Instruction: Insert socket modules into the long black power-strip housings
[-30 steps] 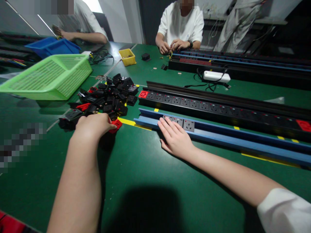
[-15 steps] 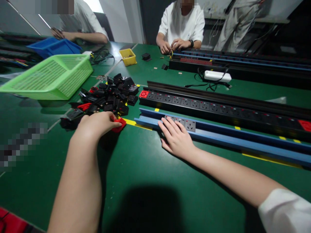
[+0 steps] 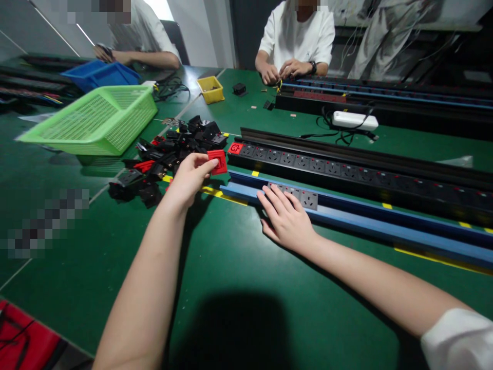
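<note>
A red socket module (image 3: 221,165) is pinched between the thumb and fingers of my left hand (image 3: 191,177). It is held just off the left end of a blue metal channel (image 3: 362,221), above the table. Fingers stretched out, my right hand (image 3: 287,218) lies over a short row of black socket modules (image 3: 309,200) seated in that channel, covering part of them. Behind the channel lies a black power strip (image 3: 318,167) with a red socket at its left end. A heap of loose black and red socket modules (image 3: 175,151) spreads behind my left hand.
Left of the heap stands a green mesh basket (image 3: 111,126), with a blue bin (image 3: 102,74) beyond it. A small yellow box (image 3: 211,91) and a white adapter with cables (image 3: 354,121) sit farther back. Across the table, a co-worker's hands (image 3: 283,71) work at another strip.
My left hand has lifted the red socket module from beside the heap and carried it up and right, toward the channel's end. My right hand stays on the black modules. The view has shifted slightly.
</note>
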`<move>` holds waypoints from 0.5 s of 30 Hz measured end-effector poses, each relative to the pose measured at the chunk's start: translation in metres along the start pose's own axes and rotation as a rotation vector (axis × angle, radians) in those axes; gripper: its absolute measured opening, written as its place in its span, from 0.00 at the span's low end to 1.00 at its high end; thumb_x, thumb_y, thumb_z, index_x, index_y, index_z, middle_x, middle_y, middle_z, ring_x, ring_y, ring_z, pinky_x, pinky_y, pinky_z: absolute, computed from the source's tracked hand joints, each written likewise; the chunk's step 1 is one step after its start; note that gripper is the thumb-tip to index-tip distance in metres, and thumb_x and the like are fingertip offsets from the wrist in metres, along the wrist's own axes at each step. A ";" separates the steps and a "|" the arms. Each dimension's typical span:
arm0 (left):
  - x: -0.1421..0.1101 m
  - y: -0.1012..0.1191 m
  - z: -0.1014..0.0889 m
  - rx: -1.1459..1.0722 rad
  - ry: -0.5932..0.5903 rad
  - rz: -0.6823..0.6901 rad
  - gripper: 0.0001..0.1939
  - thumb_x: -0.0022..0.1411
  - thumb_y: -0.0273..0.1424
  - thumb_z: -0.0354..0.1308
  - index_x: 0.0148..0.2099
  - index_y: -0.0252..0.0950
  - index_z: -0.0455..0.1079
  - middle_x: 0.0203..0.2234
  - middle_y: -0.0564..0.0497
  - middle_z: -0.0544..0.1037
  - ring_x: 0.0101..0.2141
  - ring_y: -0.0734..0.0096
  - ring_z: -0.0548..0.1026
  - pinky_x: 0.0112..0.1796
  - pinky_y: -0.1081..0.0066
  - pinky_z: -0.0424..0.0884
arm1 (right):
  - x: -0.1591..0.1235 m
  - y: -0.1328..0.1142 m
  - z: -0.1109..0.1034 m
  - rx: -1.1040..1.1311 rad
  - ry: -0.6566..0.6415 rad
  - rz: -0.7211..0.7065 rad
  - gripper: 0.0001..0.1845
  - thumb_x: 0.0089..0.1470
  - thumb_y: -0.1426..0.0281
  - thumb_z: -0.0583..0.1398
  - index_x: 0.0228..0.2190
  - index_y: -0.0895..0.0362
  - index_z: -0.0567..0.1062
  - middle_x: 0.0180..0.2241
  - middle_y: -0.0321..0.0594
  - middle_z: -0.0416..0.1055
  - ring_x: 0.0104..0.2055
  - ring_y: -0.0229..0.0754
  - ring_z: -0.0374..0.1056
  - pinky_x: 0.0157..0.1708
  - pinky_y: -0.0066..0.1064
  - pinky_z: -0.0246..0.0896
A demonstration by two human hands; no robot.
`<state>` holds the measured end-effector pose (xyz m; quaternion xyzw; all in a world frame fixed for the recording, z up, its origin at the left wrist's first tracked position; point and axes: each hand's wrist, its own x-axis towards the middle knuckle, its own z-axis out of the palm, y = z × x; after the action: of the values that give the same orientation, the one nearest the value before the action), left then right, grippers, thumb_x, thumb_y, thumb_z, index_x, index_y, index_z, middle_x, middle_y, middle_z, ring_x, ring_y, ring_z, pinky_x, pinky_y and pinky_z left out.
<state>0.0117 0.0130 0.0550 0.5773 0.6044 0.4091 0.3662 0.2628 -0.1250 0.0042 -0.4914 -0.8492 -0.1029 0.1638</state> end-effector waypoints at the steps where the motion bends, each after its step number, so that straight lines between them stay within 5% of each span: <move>1: 0.002 -0.007 0.009 -0.043 0.037 -0.002 0.21 0.55 0.45 0.63 0.43 0.36 0.70 0.40 0.47 0.78 0.39 0.64 0.76 0.41 0.65 0.72 | 0.000 0.000 0.000 0.001 0.003 -0.001 0.39 0.63 0.63 0.56 0.70 0.63 0.53 0.70 0.52 0.53 0.72 0.53 0.47 0.67 0.46 0.44; 8: -0.002 -0.053 0.056 -0.134 0.177 0.246 0.19 0.69 0.47 0.50 0.53 0.39 0.65 0.49 0.45 0.74 0.50 0.63 0.74 0.54 0.63 0.68 | 0.001 0.000 0.000 0.005 0.001 0.001 0.37 0.63 0.63 0.56 0.69 0.63 0.55 0.70 0.51 0.54 0.72 0.54 0.50 0.66 0.45 0.44; 15: 0.000 -0.061 0.053 -0.084 0.283 0.244 0.27 0.72 0.52 0.40 0.51 0.39 0.71 0.50 0.44 0.75 0.55 0.61 0.72 0.60 0.62 0.64 | 0.001 0.000 0.000 0.014 0.009 -0.001 0.39 0.63 0.64 0.57 0.69 0.62 0.54 0.69 0.52 0.55 0.71 0.55 0.51 0.66 0.46 0.45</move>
<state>0.0361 0.0173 -0.0218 0.5670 0.5579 0.5524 0.2491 0.2625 -0.1244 0.0042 -0.4893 -0.8494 -0.0994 0.1712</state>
